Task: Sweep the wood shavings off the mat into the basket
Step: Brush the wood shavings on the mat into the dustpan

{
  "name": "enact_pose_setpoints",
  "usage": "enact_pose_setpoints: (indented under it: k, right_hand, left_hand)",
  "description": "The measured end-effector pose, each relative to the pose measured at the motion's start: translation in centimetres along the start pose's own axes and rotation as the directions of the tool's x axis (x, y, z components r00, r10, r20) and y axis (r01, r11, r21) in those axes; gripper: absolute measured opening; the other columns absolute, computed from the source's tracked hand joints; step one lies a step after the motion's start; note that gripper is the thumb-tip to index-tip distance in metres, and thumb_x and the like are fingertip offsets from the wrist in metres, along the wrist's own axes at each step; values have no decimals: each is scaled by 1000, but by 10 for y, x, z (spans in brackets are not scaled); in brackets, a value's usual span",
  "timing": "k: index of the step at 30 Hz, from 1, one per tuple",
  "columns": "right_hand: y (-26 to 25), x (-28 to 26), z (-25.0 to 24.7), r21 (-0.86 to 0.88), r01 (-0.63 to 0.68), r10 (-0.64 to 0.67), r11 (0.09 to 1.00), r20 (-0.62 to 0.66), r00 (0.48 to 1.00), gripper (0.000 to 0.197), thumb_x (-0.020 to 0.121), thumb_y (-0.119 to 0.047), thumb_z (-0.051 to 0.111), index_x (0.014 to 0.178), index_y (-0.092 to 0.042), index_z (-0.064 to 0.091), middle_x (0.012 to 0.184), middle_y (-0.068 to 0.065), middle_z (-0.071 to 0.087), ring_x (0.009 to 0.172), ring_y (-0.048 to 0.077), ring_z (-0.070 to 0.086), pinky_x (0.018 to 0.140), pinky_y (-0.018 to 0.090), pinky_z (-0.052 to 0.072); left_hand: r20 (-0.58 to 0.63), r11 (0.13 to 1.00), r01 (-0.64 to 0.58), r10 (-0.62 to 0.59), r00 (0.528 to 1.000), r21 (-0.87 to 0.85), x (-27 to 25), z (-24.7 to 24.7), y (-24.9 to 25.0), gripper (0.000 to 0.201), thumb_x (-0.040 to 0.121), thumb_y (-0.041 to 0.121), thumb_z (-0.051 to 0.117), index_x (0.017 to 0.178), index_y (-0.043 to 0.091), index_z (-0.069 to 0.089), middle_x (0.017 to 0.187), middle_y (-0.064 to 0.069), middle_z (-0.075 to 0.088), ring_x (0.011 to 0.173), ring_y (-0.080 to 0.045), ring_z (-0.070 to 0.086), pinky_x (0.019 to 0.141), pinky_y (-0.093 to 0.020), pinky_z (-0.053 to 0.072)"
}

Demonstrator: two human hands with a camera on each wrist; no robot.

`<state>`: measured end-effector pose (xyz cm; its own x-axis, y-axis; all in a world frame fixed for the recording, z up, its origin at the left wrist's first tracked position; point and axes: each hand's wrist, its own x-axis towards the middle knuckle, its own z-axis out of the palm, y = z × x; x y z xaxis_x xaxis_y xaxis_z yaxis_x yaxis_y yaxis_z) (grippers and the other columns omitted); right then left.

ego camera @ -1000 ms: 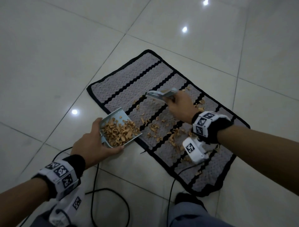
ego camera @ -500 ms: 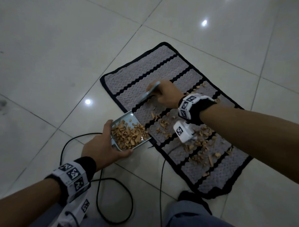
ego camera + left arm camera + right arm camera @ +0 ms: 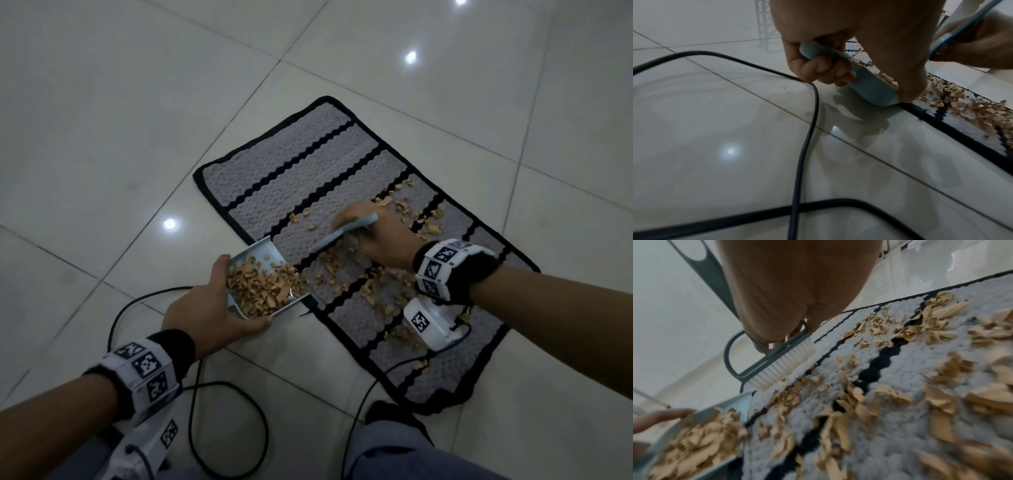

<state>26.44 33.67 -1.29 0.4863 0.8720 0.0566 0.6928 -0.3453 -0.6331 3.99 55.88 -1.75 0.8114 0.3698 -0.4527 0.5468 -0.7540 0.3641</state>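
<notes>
A grey mat with black stripes (image 3: 301,171) lies on the tiled floor, with tan wood shavings (image 3: 387,291) scattered over its near half (image 3: 890,394). My left hand (image 3: 219,308) grips a light blue dustpan (image 3: 255,255) at the mat's left edge; the pan (image 3: 869,84) is heaped with shavings (image 3: 263,287). My right hand (image 3: 373,236) holds a small blue brush (image 3: 342,231) whose white bristles (image 3: 783,366) touch the mat just beyond the pan's mouth. No basket is in view.
Black cables (image 3: 226,428) loop over the floor tiles near my left arm and run under my right wrist (image 3: 807,129). My knee in grey trousers (image 3: 394,455) is at the bottom edge. Glossy tiles (image 3: 102,120) surround the mat.
The right hand has carried the brush across the mat toward the dustpan, bringing the bristles close to its mouth. The left hand keeps the pan at the mat's edge. The head view shifted.
</notes>
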Motion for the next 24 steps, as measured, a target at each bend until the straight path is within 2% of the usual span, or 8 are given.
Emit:
enact_pose_setpoints:
  k: [3, 5, 7, 10, 13, 17, 20, 24]
  right_hand:
    - [-6, 26, -2, 57, -131, 135, 990, -82, 987, 15, 91, 1, 51, 101, 0, 63, 92, 8, 62, 78, 15, 55, 72, 29, 44]
    - [-11, 49, -3, 53, -227, 231, 973, -93, 969, 15, 93, -6, 52, 104, -1, 61, 94, 11, 64, 79, 21, 58, 70, 33, 46]
    - [-17, 70, -4, 69, -278, 283, 958, -80, 956, 16, 95, -13, 53, 106, -4, 61, 99, 7, 63, 86, 23, 57, 72, 30, 42]
    - [-22, 89, 1, 69, -286, 288, 956, -15, 957, 8, 94, -8, 53, 97, -14, 58, 92, 4, 59, 80, 19, 52, 71, 27, 36]
    - [-17, 84, 11, -58, -257, 262, 965, 96, 960, 4, 92, -7, 54, 92, -8, 57, 78, 5, 61, 66, 23, 51, 63, 29, 38]
    - [-11, 53, 18, -18, -149, 150, 989, 124, 981, 19, 84, 0, 59, 100, -6, 69, 98, 12, 71, 87, 26, 62, 77, 38, 53]
    - [-8, 22, 14, -14, -123, 124, 992, 153, 980, 39, 78, 10, 56, 110, -7, 69, 108, 13, 70, 97, 30, 63, 84, 45, 53]
    - [-9, -4, 3, -4, -126, 125, 992, 148, 981, 29, 86, 2, 58, 112, -5, 67, 110, 15, 69, 98, 35, 63, 84, 48, 52]
  left_hand:
    - [4, 1000, 4, -4, 1000, -5, 0, 0, 1, 117, 54, 79, 72, 142, 30, 13, 107, 0, 66, 82, -22, 65, 66, -31, 54]
    - [6, 1000, 10, -10, 1000, -1, 0, 0, 2, 118, 55, 78, 72, 144, 30, 13, 112, -1, 65, 88, -24, 66, 68, -31, 53]
    - [10, 1000, 17, -17, 1000, 11, 0, -1, 3, 119, 56, 78, 72, 146, 29, 12, 115, 0, 65, 92, -24, 65, 68, -29, 50]
    - [10, 1000, 16, -16, 1000, 6, 0, 0, 1, 121, 56, 78, 72, 148, 28, 10, 117, 0, 64, 94, -24, 65, 69, -28, 49]
    - [8, 1000, 15, -15, 1000, -16, 1, 4, -3, 124, 55, 80, 71, 149, 28, 8, 122, -1, 63, 97, -24, 65, 75, -31, 52]
    - [15, 1000, 6, -6, 1000, -26, 2, 6, -5, 124, 57, 79, 71, 150, 27, 7, 122, -2, 63, 98, -24, 65, 76, -31, 51]
    - [9, 1000, 0, 1, 1000, -20, 3, 6, -4, 124, 56, 79, 71, 150, 27, 8, 121, -2, 64, 98, -25, 65, 75, -31, 52]
    - [-10, 1000, -13, 13, 1000, -24, 2, 7, -5, 123, 54, 80, 71, 148, 27, 11, 120, -1, 65, 97, -25, 66, 75, -33, 54]
